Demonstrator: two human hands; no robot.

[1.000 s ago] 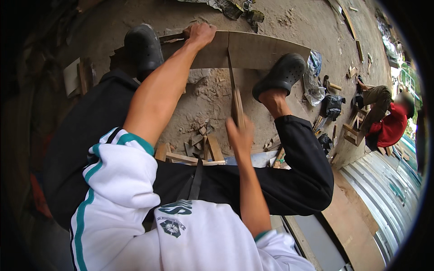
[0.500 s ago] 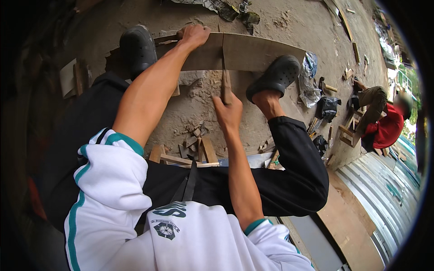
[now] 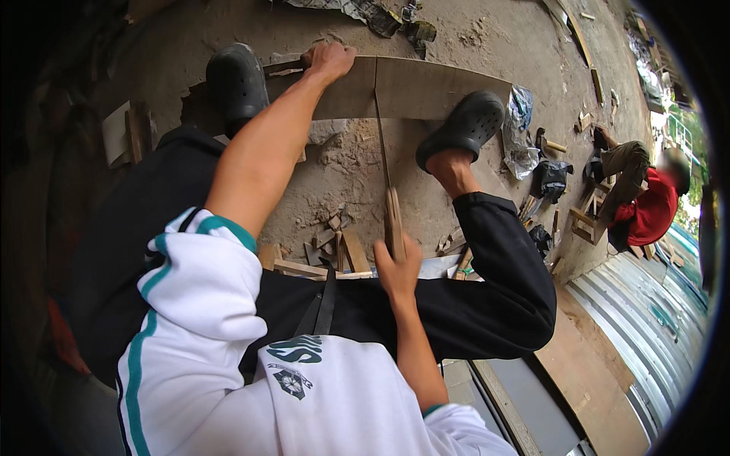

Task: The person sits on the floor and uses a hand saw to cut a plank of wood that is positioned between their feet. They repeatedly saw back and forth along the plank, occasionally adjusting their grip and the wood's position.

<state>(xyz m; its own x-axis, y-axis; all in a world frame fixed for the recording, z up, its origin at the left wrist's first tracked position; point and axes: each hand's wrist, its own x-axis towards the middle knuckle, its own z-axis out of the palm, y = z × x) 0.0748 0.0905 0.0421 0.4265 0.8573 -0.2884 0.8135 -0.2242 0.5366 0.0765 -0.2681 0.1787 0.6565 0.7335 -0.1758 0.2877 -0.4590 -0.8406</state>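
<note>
A wide, thin wooden board [image 3: 433, 87] lies crosswise at the far side of my legs, with my black clogs [image 3: 470, 125] on it near both ends. A handsaw [image 3: 395, 228] points away from me, its narrow blade edge-on and meeting the board at a dark cut line. My right hand [image 3: 398, 270] is closed around the saw's wooden handle, close to my lap. Reaching over the board, my left hand [image 3: 331, 61] is closed at its far edge, left of the cut; its fingertips are partly hidden.
Wood offcuts [image 3: 352, 251] lie between my legs. At the right are a hammer [image 3: 555, 146], black plastic bags [image 3: 551, 182] and a person in a red shirt [image 3: 654, 209] on a low wooden stool. Corrugated metal sheeting [image 3: 639, 304] and plywood [image 3: 589, 372] lie at the lower right.
My right hand has drawn the saw back toward my body, and more blade shows on the near side of the board. My left hand stays at the far edge.
</note>
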